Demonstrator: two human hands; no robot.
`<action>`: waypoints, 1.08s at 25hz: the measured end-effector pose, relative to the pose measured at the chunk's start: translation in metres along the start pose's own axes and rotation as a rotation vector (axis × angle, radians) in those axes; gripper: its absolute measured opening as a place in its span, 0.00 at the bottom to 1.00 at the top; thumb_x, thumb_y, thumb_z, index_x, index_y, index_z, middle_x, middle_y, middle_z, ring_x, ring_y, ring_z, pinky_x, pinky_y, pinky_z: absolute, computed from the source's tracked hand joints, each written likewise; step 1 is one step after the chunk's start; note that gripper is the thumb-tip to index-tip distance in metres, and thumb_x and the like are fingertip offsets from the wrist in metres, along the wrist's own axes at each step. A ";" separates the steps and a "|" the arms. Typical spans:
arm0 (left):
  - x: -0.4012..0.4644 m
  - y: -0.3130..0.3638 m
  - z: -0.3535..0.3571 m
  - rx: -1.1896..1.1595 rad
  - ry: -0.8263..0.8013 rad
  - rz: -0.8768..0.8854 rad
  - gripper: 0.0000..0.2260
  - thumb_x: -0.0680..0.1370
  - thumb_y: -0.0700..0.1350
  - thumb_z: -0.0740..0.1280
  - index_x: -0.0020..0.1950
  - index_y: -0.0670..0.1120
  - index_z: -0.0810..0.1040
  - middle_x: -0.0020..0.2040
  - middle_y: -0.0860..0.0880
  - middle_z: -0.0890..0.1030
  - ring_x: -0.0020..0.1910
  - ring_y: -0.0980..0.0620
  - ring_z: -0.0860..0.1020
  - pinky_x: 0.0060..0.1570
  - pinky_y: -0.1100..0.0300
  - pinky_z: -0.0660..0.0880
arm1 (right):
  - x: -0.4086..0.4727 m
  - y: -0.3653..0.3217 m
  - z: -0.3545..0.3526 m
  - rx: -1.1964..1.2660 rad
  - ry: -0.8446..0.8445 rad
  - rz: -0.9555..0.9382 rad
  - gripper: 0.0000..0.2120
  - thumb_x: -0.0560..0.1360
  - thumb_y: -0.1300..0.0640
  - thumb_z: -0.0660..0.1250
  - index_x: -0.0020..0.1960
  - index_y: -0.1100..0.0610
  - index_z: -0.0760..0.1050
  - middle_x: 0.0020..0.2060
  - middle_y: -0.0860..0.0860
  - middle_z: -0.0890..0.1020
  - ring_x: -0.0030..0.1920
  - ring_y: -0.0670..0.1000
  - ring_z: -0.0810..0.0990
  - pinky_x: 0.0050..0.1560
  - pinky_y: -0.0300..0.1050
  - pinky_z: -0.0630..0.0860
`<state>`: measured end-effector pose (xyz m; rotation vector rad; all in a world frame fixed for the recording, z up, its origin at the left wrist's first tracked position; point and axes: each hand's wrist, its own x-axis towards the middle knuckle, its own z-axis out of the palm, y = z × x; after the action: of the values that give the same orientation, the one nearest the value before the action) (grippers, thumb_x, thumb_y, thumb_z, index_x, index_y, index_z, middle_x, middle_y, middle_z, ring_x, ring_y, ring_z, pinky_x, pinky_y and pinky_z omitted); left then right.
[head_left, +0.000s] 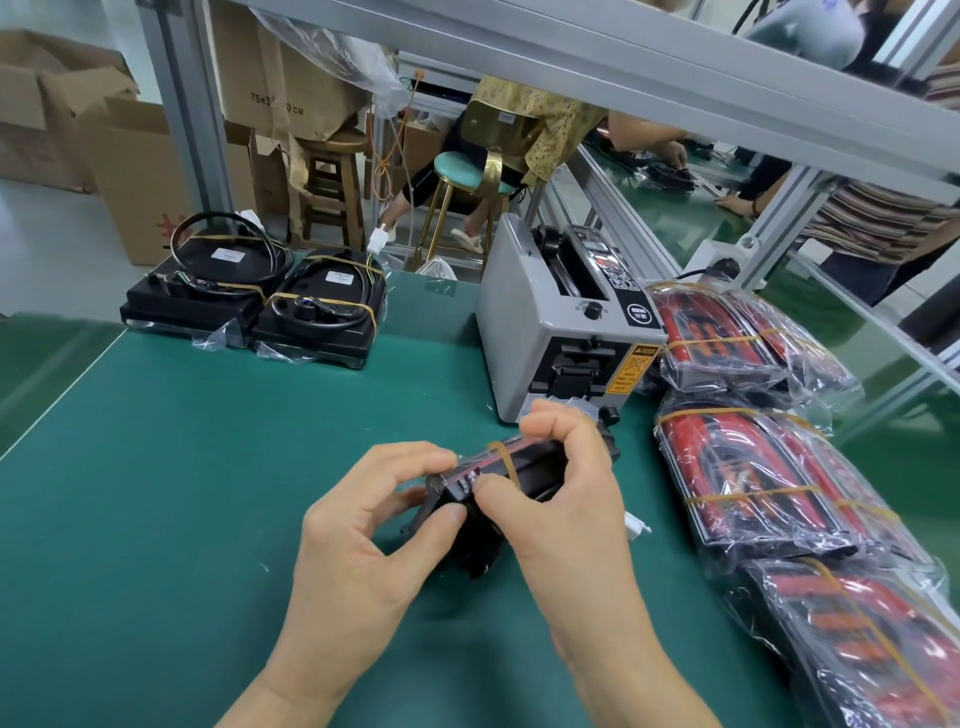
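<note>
Black module (540, 465) is near the middle of the green worktop (182, 467), held between your two hands. I cannot tell whether its lower end touches the mat.

Far to the left, at the back edge, two black units (249, 301) with coiled cables lie well apart from the work and should cause no trouble.

Your left hand (363, 519) pinches the module's left end, with the forefinger curled on top and the thumb underneath. It is a fingertip hold only, so a hard pull from the other side could twist the module free and drop it onto the worktop.

A tan rubber band (506, 462) runs across the module's face, over red wiring. If you drag it sideways, it may roll off the corner or snap back onto your fingers.

Your right hand (566, 499) is curled over the top of the module, its thumb pressing the front just beside the band. A small white connector (636, 525) lies near that wrist and could catch and be swept along.

Behind your knuckles, the grey tape dispenser (540, 332) has its outlet close by, so lifting the module forward could knock it.

Further right, the bagged bundles (753, 467) are stacked loosely near your forearm. A wide swing of the elbow could make the slippery bags slide.
</note>
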<state>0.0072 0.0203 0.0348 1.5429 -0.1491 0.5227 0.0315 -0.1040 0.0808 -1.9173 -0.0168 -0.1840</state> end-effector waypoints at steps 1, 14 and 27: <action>0.000 0.000 0.000 -0.006 0.001 -0.004 0.11 0.69 0.47 0.69 0.51 0.49 0.82 0.50 0.51 0.82 0.53 0.49 0.80 0.53 0.62 0.77 | 0.000 0.000 0.000 0.030 0.004 0.002 0.18 0.61 0.52 0.68 0.50 0.47 0.72 0.59 0.39 0.74 0.65 0.47 0.71 0.67 0.54 0.67; 0.000 -0.004 -0.001 0.002 0.000 0.025 0.11 0.69 0.46 0.70 0.51 0.46 0.82 0.49 0.51 0.82 0.52 0.48 0.80 0.52 0.60 0.78 | 0.004 -0.002 -0.004 -0.051 -0.092 -0.035 0.09 0.70 0.56 0.73 0.42 0.42 0.77 0.58 0.39 0.75 0.72 0.41 0.59 0.73 0.54 0.55; 0.011 -0.010 -0.014 0.062 -0.046 0.062 0.16 0.69 0.39 0.71 0.53 0.54 0.81 0.50 0.52 0.81 0.51 0.52 0.80 0.54 0.66 0.76 | 0.034 0.028 -0.077 -0.038 -0.220 -0.069 0.34 0.61 0.47 0.75 0.65 0.35 0.68 0.66 0.31 0.68 0.64 0.30 0.68 0.64 0.24 0.63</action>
<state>0.0178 0.0365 0.0292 1.6159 -0.2182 0.5454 0.0582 -0.1884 0.0854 -1.9681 -0.2284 -0.0182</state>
